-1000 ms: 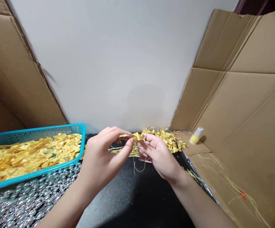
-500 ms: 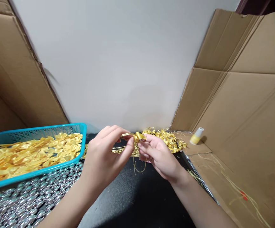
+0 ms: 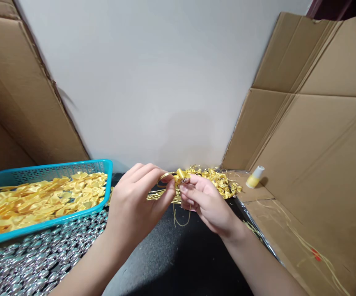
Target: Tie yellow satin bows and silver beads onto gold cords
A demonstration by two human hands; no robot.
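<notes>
Two hands meet above the dark counter (image 3: 178,255) in the head view, both pinching one small gold ribbon bow (image 3: 180,174). The left hand (image 3: 137,197) closes thumb and forefinger on its looped side; the right hand (image 3: 207,201) grips the knot, a thin gold wire (image 3: 178,218) dangling below. The bow looks light, soft and slippery, best held at its tied middle. Behind lie a pile of finished bows (image 3: 217,181) and a yellow thread spool (image 3: 254,176); left, a blue basket (image 3: 73,166) of ribbon pieces above silver beads (image 3: 36,263).
</notes>
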